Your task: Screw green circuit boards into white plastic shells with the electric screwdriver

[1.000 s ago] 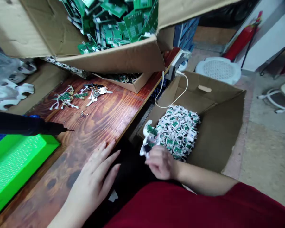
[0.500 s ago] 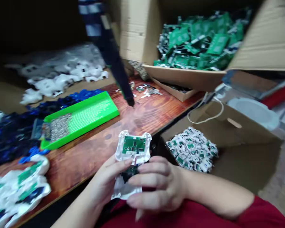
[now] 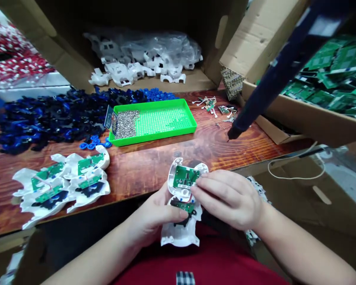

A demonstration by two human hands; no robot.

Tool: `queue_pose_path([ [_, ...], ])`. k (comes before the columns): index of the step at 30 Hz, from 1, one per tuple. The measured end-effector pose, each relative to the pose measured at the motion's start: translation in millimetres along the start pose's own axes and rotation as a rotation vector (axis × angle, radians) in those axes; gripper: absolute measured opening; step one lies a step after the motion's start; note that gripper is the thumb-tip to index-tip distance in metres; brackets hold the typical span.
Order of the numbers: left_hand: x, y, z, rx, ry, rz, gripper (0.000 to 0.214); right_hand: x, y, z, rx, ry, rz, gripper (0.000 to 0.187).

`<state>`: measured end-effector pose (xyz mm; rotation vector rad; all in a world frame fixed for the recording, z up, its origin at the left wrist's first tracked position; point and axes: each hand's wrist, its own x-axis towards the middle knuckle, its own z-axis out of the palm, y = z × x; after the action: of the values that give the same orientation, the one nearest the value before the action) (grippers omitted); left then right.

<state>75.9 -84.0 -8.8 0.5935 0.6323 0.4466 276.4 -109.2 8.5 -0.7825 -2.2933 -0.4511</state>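
Low in front of my body I hold an open white plastic housing in two halves, joined by thin wires. My left hand (image 3: pixel 157 211) is closed around the lower shell half (image 3: pixel 179 236), its thumb lying over the small green board and black part inside. The upper shell half (image 3: pixel 172 189) carries a green circuit board (image 3: pixel 182 175). My right hand (image 3: pixel 233 198) pinches that half at its right edge, fingertips against the board. Above and to the right hangs a dark electric screwdriver (image 3: pixel 255 99), its bit pointing down, touched by neither hand.
Left on the wooden table (image 3: pixel 130 170) lie several open white housings (image 3: pixel 62 182). Behind are a green tray (image 3: pixel 154 136) of screws (image 3: pixel 126 124) and a pile of blue-black parts (image 3: pixel 50 114). Cardboard boxes hold white shells (image 3: pixel 121 73) and green boards (image 3: pixel 329 79).
The view has swung left, so the tray and table appear further right. My right hand has moved from the lower half up to the upper half's edge; the left thumb now lies lower.
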Motion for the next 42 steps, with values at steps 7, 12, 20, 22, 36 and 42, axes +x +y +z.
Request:
queue_pose_path([
  [7,-9.1,-10.7,-4.0,0.103,0.102,0.176,0.066,13.9,-2.4,9.2,0.072,-0.069,-0.089,0.021],
  [12,-16.4,-18.5,-0.6,0.301,0.128,0.384,0.064,14.0,-14.1,16.2,0.18,-0.05,0.039,0.019],
  [20,-18.6,-21.6,-7.2,0.522,0.038,0.606,0.052,10.3,-29.1,24.7,0.4,0.028,0.279,0.018],
  [22,-18.2,-24.0,-9.1,0.528,0.043,0.607,0.056,8.4,-31.5,26.4,0.421,0.046,0.319,0.019],
  [36,-11.8,-36.3,-13.1,0.557,0.042,0.641,0.058,4.7,-35.6,25.9,0.481,0.061,0.504,0.019],
  [42,-17.7,-42.0,-23.8,0.739,0.075,0.631,0.059,5.8,-34.5,23.0,0.511,-0.014,0.477,0.019],
])
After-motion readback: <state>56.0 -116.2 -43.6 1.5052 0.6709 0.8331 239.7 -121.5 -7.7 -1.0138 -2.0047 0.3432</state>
